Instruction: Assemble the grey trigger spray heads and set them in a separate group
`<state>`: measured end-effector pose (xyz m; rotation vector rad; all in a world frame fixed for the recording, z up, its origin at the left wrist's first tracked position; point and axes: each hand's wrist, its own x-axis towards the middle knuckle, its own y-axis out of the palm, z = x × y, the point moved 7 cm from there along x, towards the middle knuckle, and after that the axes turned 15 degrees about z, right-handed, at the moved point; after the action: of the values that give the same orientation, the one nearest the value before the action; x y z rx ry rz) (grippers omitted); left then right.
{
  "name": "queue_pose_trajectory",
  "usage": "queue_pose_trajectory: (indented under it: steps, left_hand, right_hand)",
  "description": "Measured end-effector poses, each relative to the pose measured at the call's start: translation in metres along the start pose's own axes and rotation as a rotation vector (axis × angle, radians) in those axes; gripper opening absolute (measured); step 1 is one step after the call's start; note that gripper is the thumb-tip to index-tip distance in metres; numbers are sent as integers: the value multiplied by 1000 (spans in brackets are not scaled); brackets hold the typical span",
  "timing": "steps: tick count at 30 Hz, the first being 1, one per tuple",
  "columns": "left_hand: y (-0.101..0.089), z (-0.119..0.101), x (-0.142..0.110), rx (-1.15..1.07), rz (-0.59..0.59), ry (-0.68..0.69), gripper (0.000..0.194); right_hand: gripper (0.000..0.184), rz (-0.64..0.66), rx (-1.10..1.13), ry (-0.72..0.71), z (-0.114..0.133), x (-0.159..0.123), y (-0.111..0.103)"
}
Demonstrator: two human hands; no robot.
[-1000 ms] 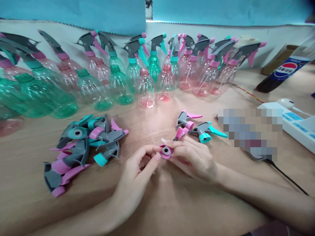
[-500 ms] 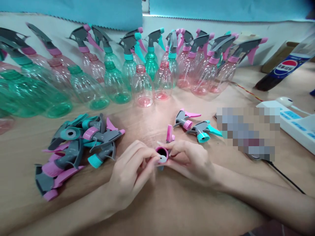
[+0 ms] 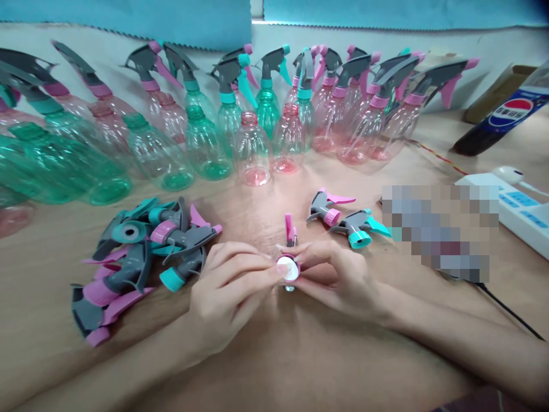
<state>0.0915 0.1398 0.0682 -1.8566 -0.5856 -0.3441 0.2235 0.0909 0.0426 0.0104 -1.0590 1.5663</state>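
Note:
Fingers of my right hand (image 3: 338,277) are closed round a pink-collared trigger spray head (image 3: 290,229), its collar opening turned towards me and its pink trigger pointing away. A round white gasket (image 3: 293,267) lies in that opening. My left hand (image 3: 234,292) is bent in from the left, a fingertip pressing on the gasket; its thumb is mostly hidden. To the left is a pile of loose spray heads (image 3: 171,232) in grey, pink and teal. Beyond my right hand lie a pink-collared spray head (image 3: 325,207) and a teal-collared one (image 3: 358,229).
Clear pink bottles (image 3: 253,151) and green bottles (image 3: 209,146) line the back, several topped with spray heads. At right are a blurred-out object (image 3: 441,234) with a black cable, a white power strip (image 3: 514,214) and a leaning cola bottle (image 3: 493,123).
The white gasket, earlier tilted at the collar's lower edge in my left fingers, now lies flat across the opening. My left fingertip has moved onto it. The view has shifted slightly.

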Motion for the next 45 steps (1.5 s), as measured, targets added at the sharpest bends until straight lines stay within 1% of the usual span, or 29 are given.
queue_pose_trajectory:
  steps: [4, 8, 11, 15, 20, 22, 25, 27, 29, 31, 34, 37, 42, 45]
  left_hand:
    - [0, -3, 1, 31, 15, 5, 18]
    - [0, -2, 3, -28, 23, -8, 17]
    - [1, 2, 4, -105, 14, -62, 17]
    - [3, 14, 1, -233, -22, -170, 13]
    - [4, 20, 0, -285, -27, -210, 12]
    - [2, 20, 0, -272, -48, -204, 13]
    - [0, 15, 1, -250, -61, -153, 17]
    - [1, 9, 3, -226, -28, -99, 19]
    - [5, 3, 5, -182, 30, -40, 20]
    - [8, -1, 5, -115, 61, -9, 19]
    - [8, 1, 4, -29, 49, -55, 15]
    - [9, 5, 4, -15, 58, -97, 11]
    - [8, 4, 4, -55, 49, -91, 13]
    - [9, 3, 3, -71, 68, -86, 13]
  right_hand:
    - [29, -4, 51, 24, -2, 1, -1]
    - [30, 16, 69, 30, -2, 1, 0]
    - [32, -4, 27, 16, 0, 2, -2]
    - [32, -3, 20, 33, 0, 2, -4]
    - [30, 4, 9, 49, 1, 2, -3]
    - [30, 1, 37, 49, 0, 1, -2]
    - [32, 6, 93, 40, -1, -1, 0]
    - [34, 11, 102, 33, -1, -1, 1]
    - [34, 4, 88, 33, -1, -1, 0]
    - [33, -2, 62, 34, 0, 0, -1]
    - [33, -7, 58, 24, 1, 0, -2]
    - [33, -8, 90, 16, 0, -1, -1]
    - [35, 7, 107, 34, -3, -1, 1]
    - [34, 16, 111, 38, -3, 0, 0]
